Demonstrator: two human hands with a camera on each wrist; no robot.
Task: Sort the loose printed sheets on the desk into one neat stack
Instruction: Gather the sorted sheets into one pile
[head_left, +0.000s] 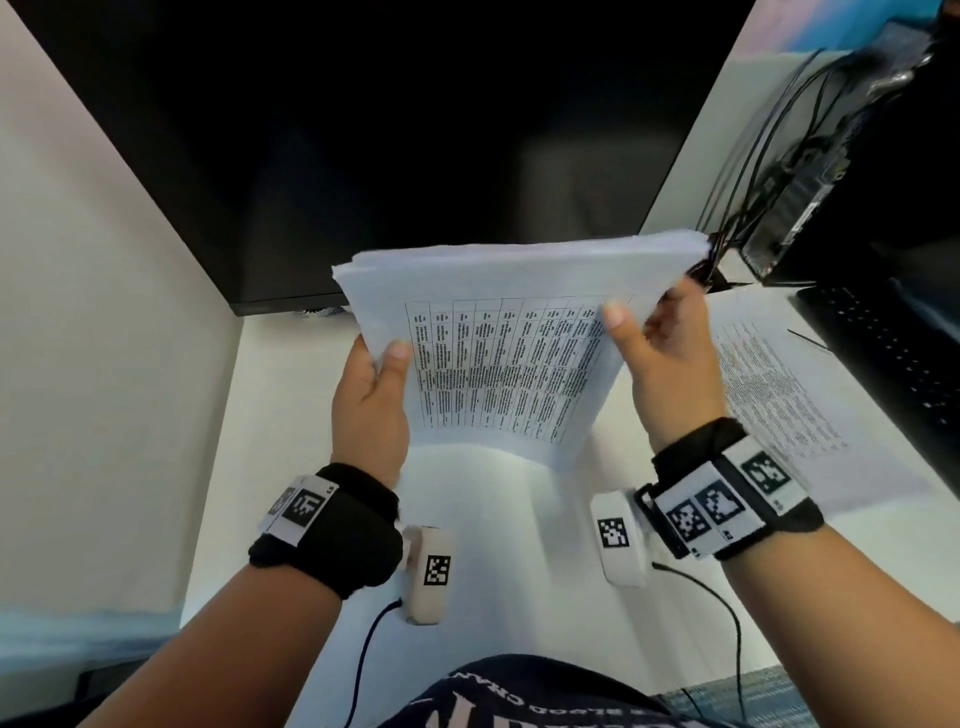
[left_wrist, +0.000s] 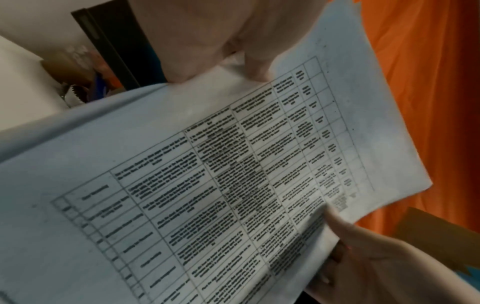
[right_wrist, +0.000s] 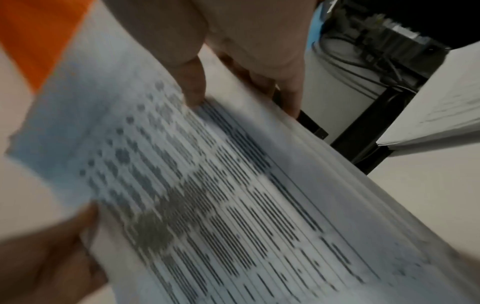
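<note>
- Evidently, a thick bundle of white printed sheets (head_left: 498, 332) is held upright above the white table (head_left: 291, 415), probably for squaring its edges.
- It is gripped at opposite sides by the left hand (head_left: 371, 402) and right hand (head_left: 670, 364).
- Another printed sheet (head_left: 779, 384) is left lying flat on the table.

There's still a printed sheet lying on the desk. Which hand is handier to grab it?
Probably the right hand. The loose sheet lies on the desk just beside it, while the left hand grips the far edge of the stack and could keep holding it.
</note>
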